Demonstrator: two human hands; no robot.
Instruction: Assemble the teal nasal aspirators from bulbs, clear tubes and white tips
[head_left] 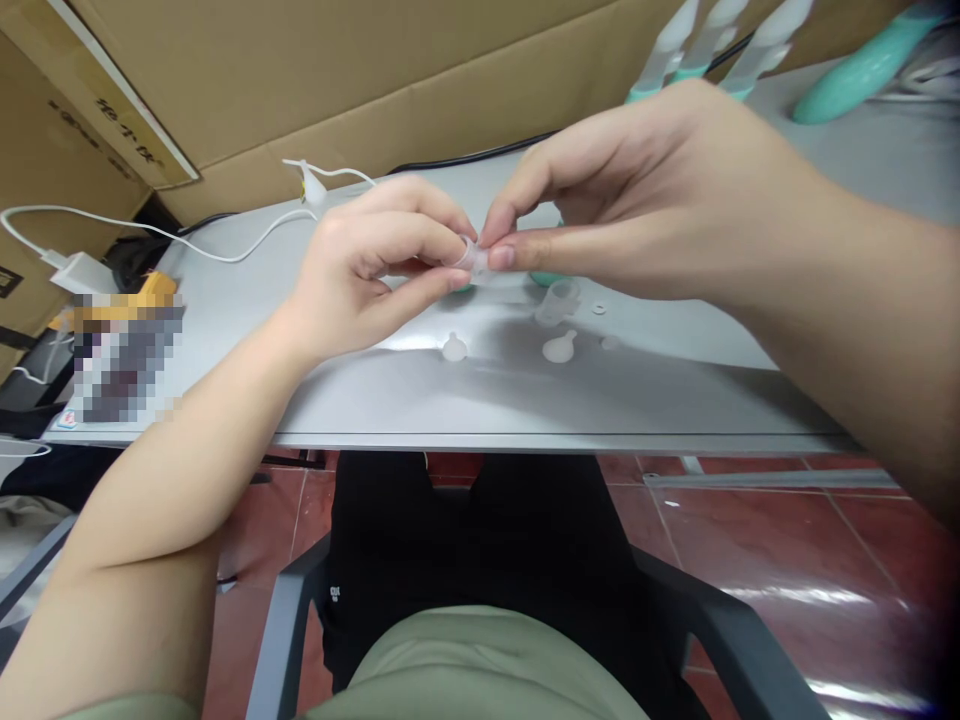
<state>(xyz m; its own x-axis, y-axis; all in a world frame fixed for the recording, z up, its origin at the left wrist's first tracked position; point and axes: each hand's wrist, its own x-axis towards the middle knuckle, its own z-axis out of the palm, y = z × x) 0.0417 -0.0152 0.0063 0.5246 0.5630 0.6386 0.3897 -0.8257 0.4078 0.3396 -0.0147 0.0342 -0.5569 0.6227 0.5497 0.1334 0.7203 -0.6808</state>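
Observation:
Above the table's middle, my left hand (390, 255) is closed on a small clear plastic tube-shaped piece (471, 256). From the other side, the thumb and forefinger of my right hand (615, 205) pinch the same piece's right end; any smaller part between those fingertips is hidden. Below on the table lie a similar clear piece (557, 302), a small white ring (598, 309), a flat translucent tabbed disc (559, 347) and another such disc (454, 347). A faint small round piece (609, 343) lies beside them. Green parts (551, 279) are partly hidden behind my hands.
Several clear tubes with white tips and green bases (660, 60) stand at the back right, near a teal curved handle (862, 75). A white cable (240, 250) runs over the grey table (360, 400) at left. Cardboard (315, 70) walls the back edge.

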